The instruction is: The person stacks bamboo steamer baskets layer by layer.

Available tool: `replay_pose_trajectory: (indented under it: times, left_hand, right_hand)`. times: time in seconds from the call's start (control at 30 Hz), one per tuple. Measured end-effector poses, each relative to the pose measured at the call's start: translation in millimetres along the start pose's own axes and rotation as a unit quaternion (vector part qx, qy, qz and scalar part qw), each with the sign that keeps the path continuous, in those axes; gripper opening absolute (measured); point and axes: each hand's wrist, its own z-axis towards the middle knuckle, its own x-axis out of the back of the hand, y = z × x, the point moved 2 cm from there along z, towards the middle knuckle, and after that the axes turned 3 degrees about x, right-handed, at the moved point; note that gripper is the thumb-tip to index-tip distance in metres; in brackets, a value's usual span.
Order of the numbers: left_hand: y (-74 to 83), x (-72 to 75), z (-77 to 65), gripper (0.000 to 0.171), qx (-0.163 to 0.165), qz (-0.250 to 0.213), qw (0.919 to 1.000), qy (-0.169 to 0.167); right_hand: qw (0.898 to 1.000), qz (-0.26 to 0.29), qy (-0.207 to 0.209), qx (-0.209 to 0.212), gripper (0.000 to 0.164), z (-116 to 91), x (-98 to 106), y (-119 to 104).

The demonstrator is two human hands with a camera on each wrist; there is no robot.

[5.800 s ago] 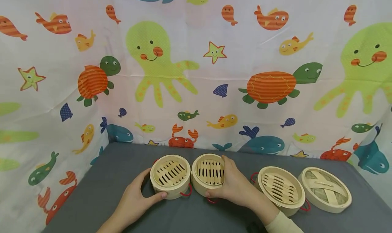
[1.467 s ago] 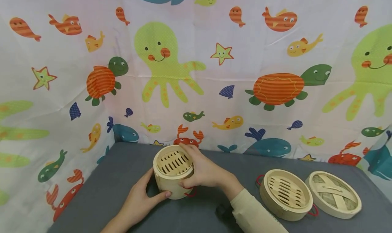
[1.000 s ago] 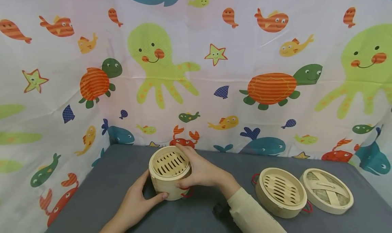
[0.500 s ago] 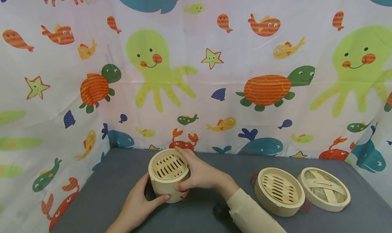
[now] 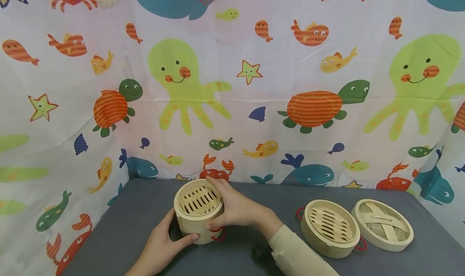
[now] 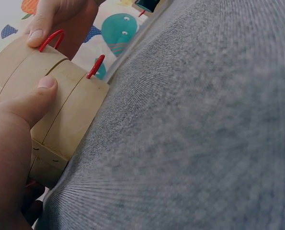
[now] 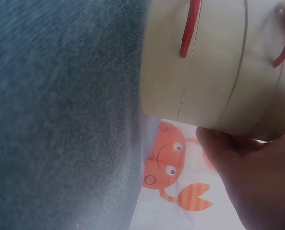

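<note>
Two small round bamboo steamer baskets stand stacked on the grey cloth. The upper basket (image 5: pixel 199 216) shows its slatted floor and sits directly on the lower basket (image 6: pixel 80 105). My right hand (image 5: pixel 237 207) grips the upper one from the right, thumb on the near wall and fingers round the far rim. My left hand (image 5: pixel 160 243) holds the stack low on the left; its thumb lies on the lower basket near the seam in the left wrist view. Red cord loops (image 7: pixel 190 31) stick out from the stack's side. The left fingers behind the stack are mostly hidden.
A third steamer basket (image 5: pixel 330 227) with red loops stands to the right on the grey cloth (image 5: pixel 145 211). Beside it lies a round woven lid (image 5: pixel 383 224) with a strap handle. A dark object (image 5: pixel 262 251) is by the right sleeve. A sea-animal curtain (image 5: pixel 232 106) hangs behind.
Several seconds ago two baskets stood side by side, a hand on each. The right one has since moved left onto the other. Lately the hands and stack have barely moved; the head view tilts up slightly.
</note>
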Motion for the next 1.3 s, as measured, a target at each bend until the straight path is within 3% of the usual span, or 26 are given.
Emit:
replay_pose_trajectory:
  times: [0.27, 0.6, 1.0, 1.3]
  left_hand:
    - [-1.8, -0.8, -0.2, 0.119, -0.004, -0.009, 0.9999, -0.001]
    - [1.3, 0.1, -2.1, 0.121, 0.005, -0.015, 0.9999, -0.005]
    - [2.4, 1.1, 0.0, 0.129, 0.028, -0.015, 0.9994, -0.013]
    - [4.4, 0.5, -0.2, 0.129, 0.037, -0.001, 0.9992, -0.014]
  right_hand:
    - [1.000, -0.025, 0.011, 0.004, 0.125, -12, 8, -5]
    - [0.991, -0.105, 0.084, -0.005, 0.104, -55, 34, -19]
    - [0.969, -0.191, 0.150, -0.039, 0.082, -104, 63, 0]
    - [0.954, -0.240, 0.177, -0.031, 0.080, -139, 86, 16]
